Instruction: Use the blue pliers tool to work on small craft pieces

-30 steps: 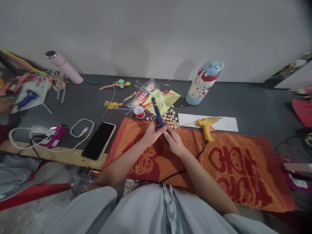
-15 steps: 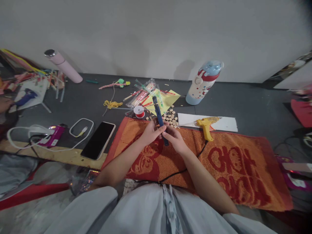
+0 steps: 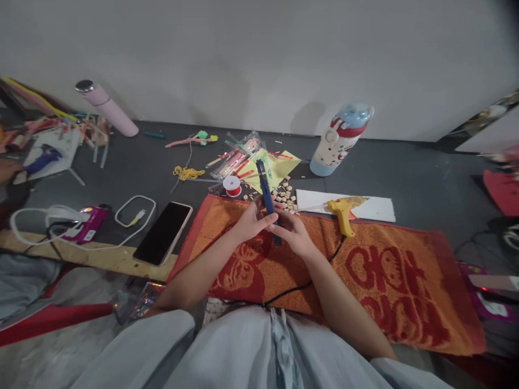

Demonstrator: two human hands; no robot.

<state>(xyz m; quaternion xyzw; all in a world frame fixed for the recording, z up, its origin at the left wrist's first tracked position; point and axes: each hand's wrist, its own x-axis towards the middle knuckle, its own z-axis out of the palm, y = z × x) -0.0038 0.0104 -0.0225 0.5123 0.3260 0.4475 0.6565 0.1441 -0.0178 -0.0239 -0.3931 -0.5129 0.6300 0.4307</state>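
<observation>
Both hands meet over the orange towel at the middle of the desk. Between them stands a slim dark blue tool, long and stapler-like in shape, its narrow slotted end pointing away from me. My left hand wraps its near part, thumb lying across it. Against its lower right side presses my right hand, thumb and fingers closed. A pale stick shows by the far tip; I cannot tell if it touches the tool. Small wooden pieces lie just beyond my fingers, with yellow paper behind them.
A yellow glue gun rests on a white board, its cord crossing the towel. Nearby are a red ribbon spool, a phone, a cartoon bottle and a pink flask. Another person's hand is at far left.
The blue tool has turned a little in my hands, and its far tip now looks narrower. Both hands keep their hold in nearly the same place.
</observation>
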